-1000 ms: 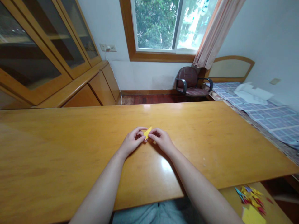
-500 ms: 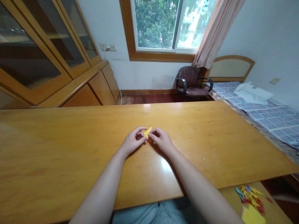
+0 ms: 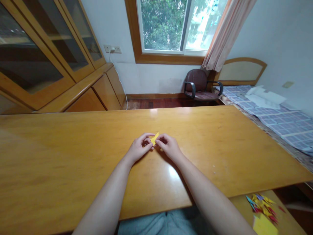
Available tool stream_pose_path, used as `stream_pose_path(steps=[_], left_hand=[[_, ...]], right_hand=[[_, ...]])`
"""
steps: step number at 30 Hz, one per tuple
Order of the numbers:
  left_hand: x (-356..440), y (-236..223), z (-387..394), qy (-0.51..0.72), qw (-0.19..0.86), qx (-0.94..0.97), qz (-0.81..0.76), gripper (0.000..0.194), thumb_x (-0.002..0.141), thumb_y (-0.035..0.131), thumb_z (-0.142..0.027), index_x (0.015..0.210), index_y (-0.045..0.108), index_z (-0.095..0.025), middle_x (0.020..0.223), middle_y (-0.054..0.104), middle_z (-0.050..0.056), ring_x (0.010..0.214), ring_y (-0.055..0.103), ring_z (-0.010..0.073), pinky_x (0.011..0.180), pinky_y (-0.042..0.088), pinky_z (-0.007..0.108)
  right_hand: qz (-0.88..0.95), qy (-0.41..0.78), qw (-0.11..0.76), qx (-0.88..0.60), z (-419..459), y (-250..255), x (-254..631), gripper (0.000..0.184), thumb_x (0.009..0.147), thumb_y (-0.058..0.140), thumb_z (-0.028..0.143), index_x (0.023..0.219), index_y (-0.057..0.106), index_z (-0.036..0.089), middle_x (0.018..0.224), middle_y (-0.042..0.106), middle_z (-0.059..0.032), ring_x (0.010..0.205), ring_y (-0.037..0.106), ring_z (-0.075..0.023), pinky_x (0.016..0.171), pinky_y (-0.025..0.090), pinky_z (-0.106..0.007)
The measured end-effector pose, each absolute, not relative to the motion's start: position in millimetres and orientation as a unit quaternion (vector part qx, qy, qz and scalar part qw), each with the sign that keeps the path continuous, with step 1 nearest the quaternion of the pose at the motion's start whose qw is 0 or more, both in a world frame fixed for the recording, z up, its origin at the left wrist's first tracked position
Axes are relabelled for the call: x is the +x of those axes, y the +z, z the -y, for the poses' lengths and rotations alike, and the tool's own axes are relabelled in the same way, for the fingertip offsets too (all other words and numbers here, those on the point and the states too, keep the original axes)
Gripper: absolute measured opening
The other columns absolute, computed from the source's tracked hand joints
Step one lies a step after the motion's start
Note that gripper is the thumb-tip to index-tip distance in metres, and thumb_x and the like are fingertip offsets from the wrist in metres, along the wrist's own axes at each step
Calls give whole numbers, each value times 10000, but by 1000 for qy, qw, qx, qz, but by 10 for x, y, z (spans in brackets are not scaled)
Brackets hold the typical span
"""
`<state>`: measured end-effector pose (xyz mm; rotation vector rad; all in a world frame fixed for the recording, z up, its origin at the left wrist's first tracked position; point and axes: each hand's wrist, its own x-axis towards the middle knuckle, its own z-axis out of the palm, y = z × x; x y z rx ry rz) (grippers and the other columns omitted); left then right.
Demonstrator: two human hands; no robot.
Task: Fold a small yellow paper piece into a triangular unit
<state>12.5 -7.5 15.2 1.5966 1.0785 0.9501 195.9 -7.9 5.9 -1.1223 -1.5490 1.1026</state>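
Here, both hands meet over the worktop [image 3: 73, 169], with a small yellow folded paper [image 3: 154, 139] between them. The left hand [image 3: 139, 149] has it from the left, thumb and fingers closed on it; the right hand [image 3: 170, 148] pinches its right side between thumb and forefinger. The paper's pointed tip sticks up toward the far edge, tilted slightly right. Whether its underside touches the worktop I cannot tell. Both forearms come in across the near edge, above the person's grey-blue trousers [image 3: 161, 225].

Beyond the right part of the near edge, a lower wooden surface [image 3: 290, 225] bears a heap of small folded papers [image 3: 262, 205], mostly yellow, with some red, blue and purple. A flat yellow sheet [image 3: 265, 226] lies just beside the heap, on its near side. Past the worktop's far edge, toward its far right corner, stands a dark red chair [image 3: 197, 83] with black armrests, and along the right edge runs a bed [image 3: 281, 122] with a checked cover.
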Motion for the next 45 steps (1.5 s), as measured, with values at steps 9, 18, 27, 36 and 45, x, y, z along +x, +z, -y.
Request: stream_pose_path(steps=[9,18,27,36,45], left_hand=[[117,111,58,382,490,646,-443,391,794,679,-264,1171,593,-206,716,600,-39,692,647,149,698,503,275],[115,98,43,378,508,640,-436,447,781,690,-272,1211,582,-214,697,615,-42,677,645,151,692,499,275],[113,116,50,380,521,633,-427,452,793,681,-238,1225,550,-207,703,588,-54,684,649,144,716,500,280],[110,99,31,393,524,624,-428,454,793,694,-261,1219,555,-190,697,595,-49,661,619,132,667,468,249],[114,91,27,388,524,628,-425,446,805,681,-249,1226,546,-192,693,590,-51,668,619,134,680,468,257]], right_hand=[[637,431,450,-454,89,91,1954,91,820,635,281,821,654,193,768,680,-6,708,611,-153,697,465,-280],[608,451,469,-454,84,66,1947,98,792,652,289,828,629,202,746,665,0,682,603,-149,663,465,-272],[573,498,477,-442,85,70,1953,151,794,653,326,860,585,208,734,661,3,694,644,-155,640,474,-265],[546,565,476,-395,46,0,1936,323,754,706,285,1002,514,210,749,654,34,629,613,-119,607,465,-245],[537,563,474,-413,37,25,1927,340,730,697,277,995,492,214,677,609,62,557,550,-112,520,401,-223]])
